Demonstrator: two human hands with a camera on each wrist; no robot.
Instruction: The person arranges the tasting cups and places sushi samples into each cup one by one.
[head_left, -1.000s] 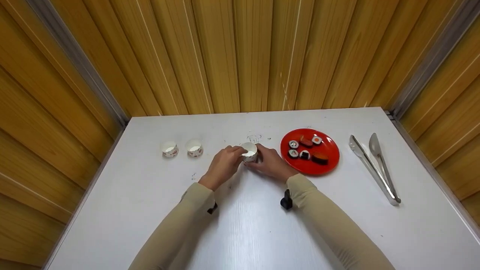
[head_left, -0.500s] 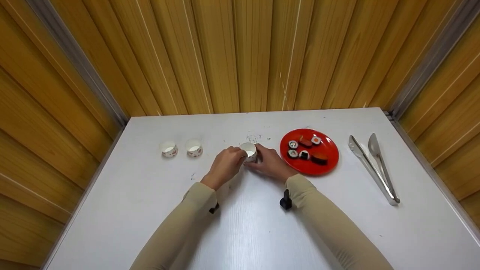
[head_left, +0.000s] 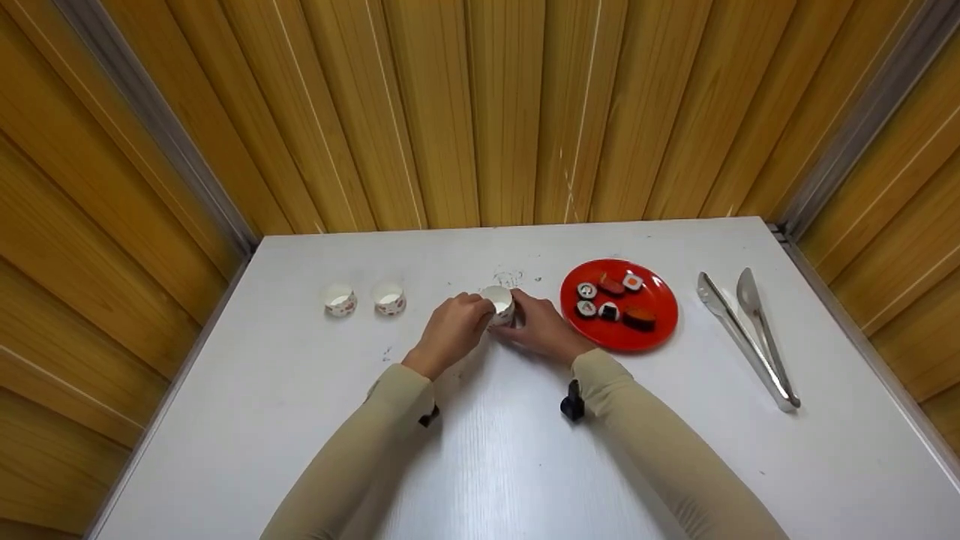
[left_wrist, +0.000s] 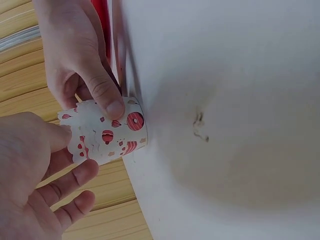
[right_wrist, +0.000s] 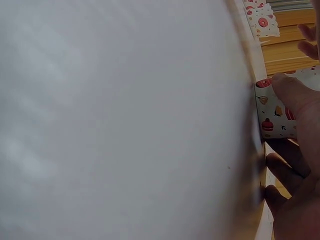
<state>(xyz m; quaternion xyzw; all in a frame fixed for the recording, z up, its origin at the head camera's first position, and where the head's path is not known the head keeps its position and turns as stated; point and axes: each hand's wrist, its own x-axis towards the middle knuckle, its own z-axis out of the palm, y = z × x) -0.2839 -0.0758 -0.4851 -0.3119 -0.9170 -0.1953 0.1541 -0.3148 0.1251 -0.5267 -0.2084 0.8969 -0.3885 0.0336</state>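
Note:
A white paper baking cup printed with red sweets stands upright on the table between both hands. In the left wrist view its scalloped rim and printed wall show clearly. My left hand pinches the rim on the left side; its other fingers are loosely bent away from the cup. My right hand grips the lower wall from the right, thumb on the near side. The right wrist view shows this thumb against the print near the base. Part of the cup is hidden behind the fingers.
Two similar baking cups stand to the left. On the right, a red plate bears several sushi pieces, close by my right hand. Metal tongs lie spread farther right. A wooden-panel wall rises behind the white table.
My left hand's fingers have settled lower on the cup's rim since a second ago. The right hand and the cup stay in place.

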